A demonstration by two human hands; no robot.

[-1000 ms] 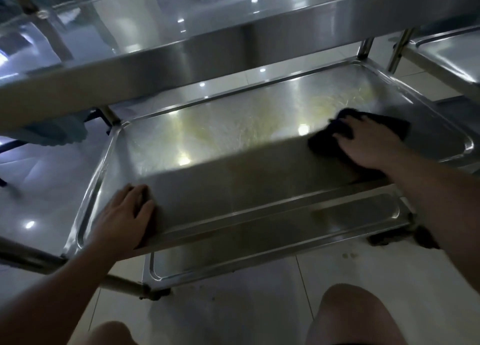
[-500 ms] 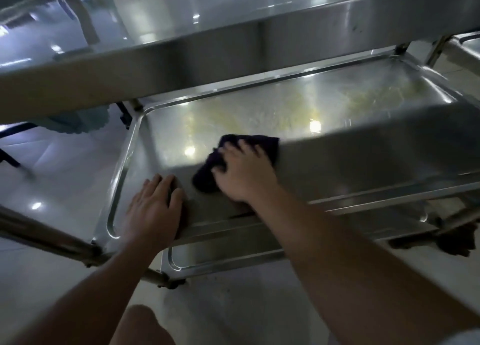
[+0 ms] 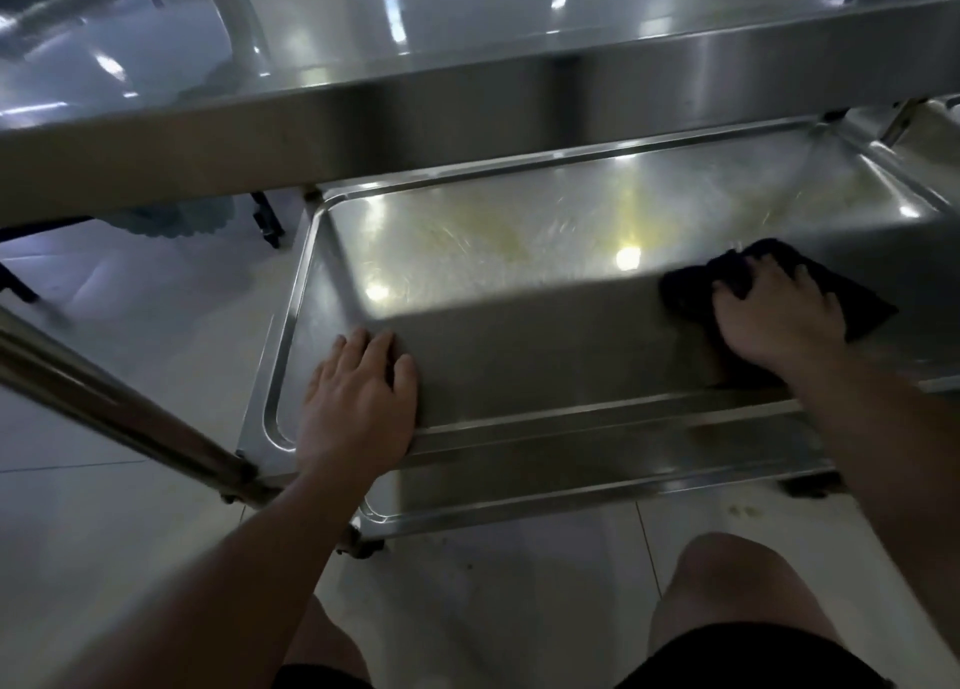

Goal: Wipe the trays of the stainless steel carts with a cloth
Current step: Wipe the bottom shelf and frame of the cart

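We've got our right hand (image 3: 776, 319) spread flat, pressing the dark cloth (image 3: 769, 286) near the middle tray's (image 3: 519, 273) right edge. Our left hand (image 3: 358, 402) rests open at its front-left corner. The yellowish smears lie left of the cloth and toward the back, so probably sweep that way.

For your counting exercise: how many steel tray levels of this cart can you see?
3: the top tray across the upper frame, the middle tray under both hands, and the bottom tray just below its near edge. Others may lie out of view.
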